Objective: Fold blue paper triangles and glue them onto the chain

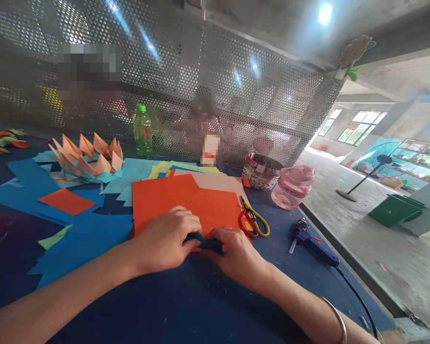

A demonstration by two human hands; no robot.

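My left hand and my right hand meet at the near edge of an orange paper sheet on the dark blue table. Both hands have their fingers curled and pinched on a small dark blue piece of paper between them. The piece is mostly hidden by my fingers. A thin bangle circles my right wrist.
Red and yellow scissors lie right of the orange sheet, a blue glue gun with its cord further right. A pink lidded jar, a woven basket, a green bottle, folded orange paper shapes and blue sheets surround them. A perforated metal screen backs the table.
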